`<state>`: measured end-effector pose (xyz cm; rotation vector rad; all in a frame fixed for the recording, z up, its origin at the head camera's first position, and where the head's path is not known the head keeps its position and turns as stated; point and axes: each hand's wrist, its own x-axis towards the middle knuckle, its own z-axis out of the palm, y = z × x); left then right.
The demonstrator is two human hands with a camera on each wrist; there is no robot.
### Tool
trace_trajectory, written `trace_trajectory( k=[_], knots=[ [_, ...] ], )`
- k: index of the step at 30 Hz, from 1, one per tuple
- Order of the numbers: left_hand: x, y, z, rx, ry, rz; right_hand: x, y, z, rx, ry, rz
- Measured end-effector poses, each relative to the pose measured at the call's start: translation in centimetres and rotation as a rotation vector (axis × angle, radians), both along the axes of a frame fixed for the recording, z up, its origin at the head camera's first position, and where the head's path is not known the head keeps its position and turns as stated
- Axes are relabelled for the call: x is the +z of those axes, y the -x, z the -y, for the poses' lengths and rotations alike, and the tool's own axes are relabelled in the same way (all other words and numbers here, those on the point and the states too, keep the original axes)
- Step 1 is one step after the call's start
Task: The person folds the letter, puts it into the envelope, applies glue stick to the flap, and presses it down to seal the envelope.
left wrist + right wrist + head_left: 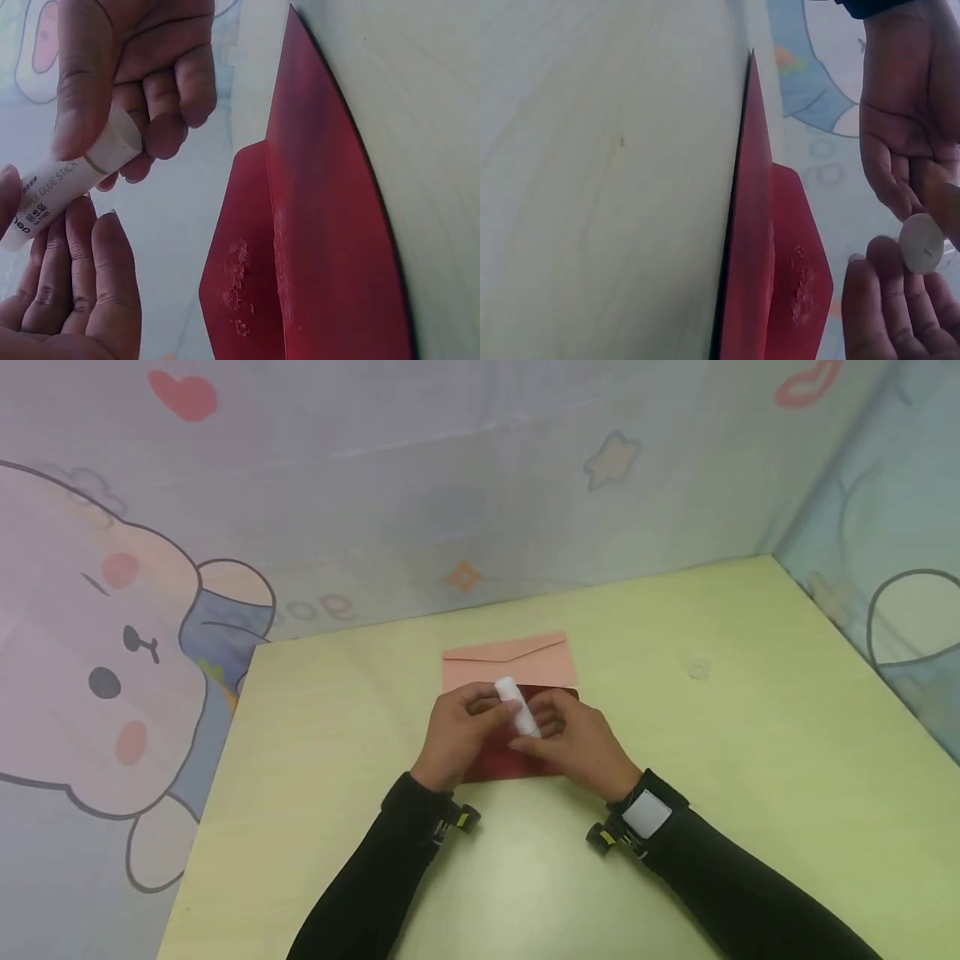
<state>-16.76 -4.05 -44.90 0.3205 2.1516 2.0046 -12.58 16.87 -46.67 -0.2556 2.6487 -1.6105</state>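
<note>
A white glue stick [517, 706], with printing along its barrel in the left wrist view, is held above the table between both hands. The left hand [453, 731] grips its upper part, thumb in front and fingers behind. At the lower end, the right hand [581, 739] holds it with its thumb, fingers curled behind. A round white end of the glue stick [921, 244] faces the right wrist camera. Below the hands lies a red envelope [498, 760]; its raised flap [236, 225] carries a rough whitish smear. The hands partly cover the red envelope in the head view.
Just behind the red envelope lies a pink envelope [510, 670] with its flap folded down. Both rest on a pale yellow table [322, 760]. A printed curtain [420, 485] stands along the back edge. A small clear spot [698, 669] shows on the table at right.
</note>
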Motion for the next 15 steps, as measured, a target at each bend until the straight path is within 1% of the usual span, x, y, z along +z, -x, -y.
trace_trajectory(
  k=[1,3,5,8,10,15],
  knots=[
    [0.05,-0.04,-0.05,0.002,0.0,-0.005,0.01,0.02,0.0,-0.008,-0.006,-0.005],
    [0.07,-0.1,-0.1,-0.001,-0.002,-0.007,0.03,0.07,-0.12,0.003,0.008,0.009],
    [0.01,-0.1,-0.04,-0.013,-0.003,0.003,-0.07,0.2,-0.26,0.035,0.038,0.039],
    [-0.12,-0.01,0.13,-0.052,-0.018,0.029,-0.28,0.42,-0.47,0.094,0.099,0.086],
    [-0.27,0.17,0.3,-0.088,-0.034,0.05,-0.41,0.56,-0.58,0.137,0.171,0.121],
    [-0.47,0.57,0.58,-0.155,-0.047,0.073,-0.79,0.81,-0.89,0.248,0.424,0.247]
  ],
)
